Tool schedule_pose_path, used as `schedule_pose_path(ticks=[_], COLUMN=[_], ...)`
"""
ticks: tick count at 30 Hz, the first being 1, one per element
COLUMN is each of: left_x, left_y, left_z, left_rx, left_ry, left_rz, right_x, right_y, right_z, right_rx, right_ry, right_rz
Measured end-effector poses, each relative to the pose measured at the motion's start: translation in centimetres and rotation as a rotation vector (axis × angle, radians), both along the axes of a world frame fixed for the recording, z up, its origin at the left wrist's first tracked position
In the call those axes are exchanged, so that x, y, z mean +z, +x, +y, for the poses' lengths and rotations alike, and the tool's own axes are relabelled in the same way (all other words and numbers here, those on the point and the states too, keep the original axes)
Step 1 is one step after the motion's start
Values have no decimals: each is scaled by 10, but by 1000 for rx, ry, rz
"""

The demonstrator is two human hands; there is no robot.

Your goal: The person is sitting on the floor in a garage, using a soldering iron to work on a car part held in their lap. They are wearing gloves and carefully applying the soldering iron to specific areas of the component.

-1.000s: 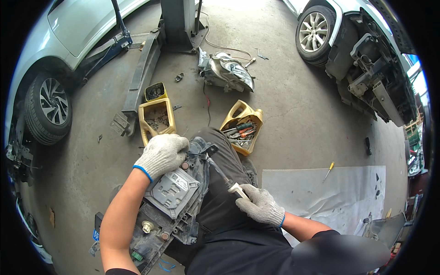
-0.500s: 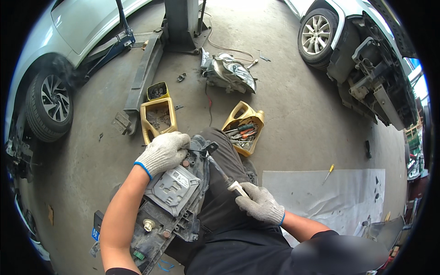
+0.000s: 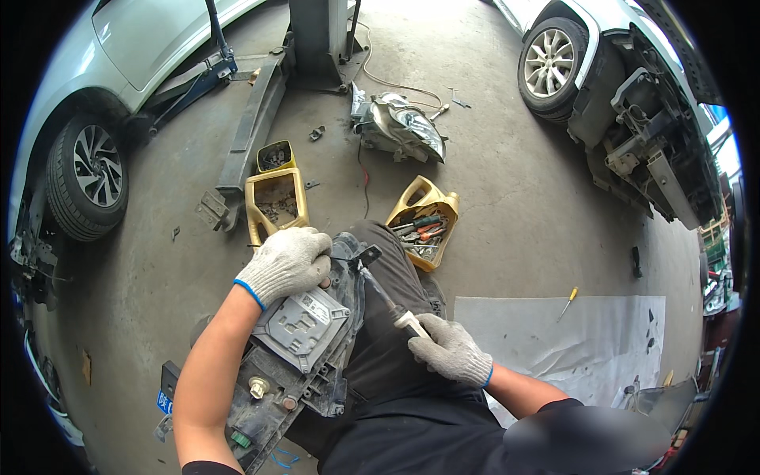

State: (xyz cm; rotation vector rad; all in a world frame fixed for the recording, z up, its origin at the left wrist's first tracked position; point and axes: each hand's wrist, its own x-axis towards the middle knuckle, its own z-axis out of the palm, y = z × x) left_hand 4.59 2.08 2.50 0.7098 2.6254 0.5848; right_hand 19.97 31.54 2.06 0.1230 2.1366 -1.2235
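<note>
A dark headlight housing (image 3: 321,380) lies across my lap, with a grey metal control module (image 3: 301,328) on its back. My left hand (image 3: 289,263), in a knit glove, is closed over its far end. Its fingers pinch a thin dark rod (image 3: 339,258) that points at a small black mounting tab (image 3: 369,255). In my gloved right hand (image 3: 451,348) is a soldering iron (image 3: 384,294) with a light handle and a metal shaft. The iron's tip is at the near side of the tab; whether it touches is too small to tell.
On the floor ahead are a cut-open yellow jug (image 3: 299,194) of small hardware, another jug (image 3: 453,212) of hand tools, and a headlight (image 3: 401,127). A lift arm (image 3: 252,131) stretches at left. A yellow screwdriver (image 3: 568,303) lies by a pale sheet (image 3: 538,332) on the right.
The whole view has shifted very slightly. Both hands keep their hold, and the iron's tip stays by the tab. A faint haze near the left wheel has gone.
</note>
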Motion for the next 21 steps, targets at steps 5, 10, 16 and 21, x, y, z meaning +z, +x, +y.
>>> schedule_pose_path(ticks=[5, 10, 16, 21], left_x=[-8, 0, 3, 4], left_y=[3, 5, 2, 2], left_z=[-4, -3, -6, -5], left_rx=[-95, -145, -166, -87], left_ry=[-7, -51, 95, 129], left_rz=[187, 213, 166, 58], right_x=[7, 8, 2, 4], right_y=[0, 1, 4, 3], right_z=[1, 2, 5, 5], right_rx=[-20, -35, -15, -1], right_ry=[12, 10, 6, -6], right_rz=[-27, -66, 5, 3])
